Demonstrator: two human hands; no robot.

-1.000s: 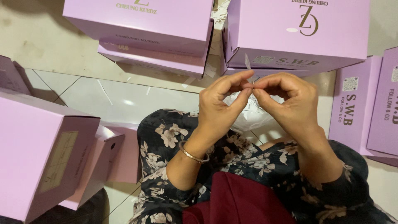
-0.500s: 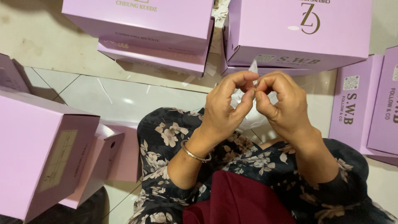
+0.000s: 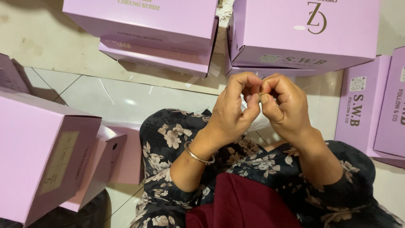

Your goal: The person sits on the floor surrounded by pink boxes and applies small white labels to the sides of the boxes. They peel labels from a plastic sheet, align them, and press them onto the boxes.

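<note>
- The left hand [image 3: 234,105] and the right hand [image 3: 284,105] were curled, fingertips touching.
- A small ring-like piece [image 3: 260,97] was pinched between the fingertips.
- Lilac boxes [image 3: 303,33] lay just beyond the fingers.

lilac boxes [image 3: 303,33] stacked around | pale tiled floor [image 3: 126,101] | dark floral garment [image 3: 168,139] | maroon cloth [image 3: 240,202]

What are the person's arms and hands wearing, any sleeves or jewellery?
Both hands, left hand and right hand, are bare, without gloves. The left wrist carries a thin gold-coloured bangle. The forearms are bare; no sleeves show on them.
</note>
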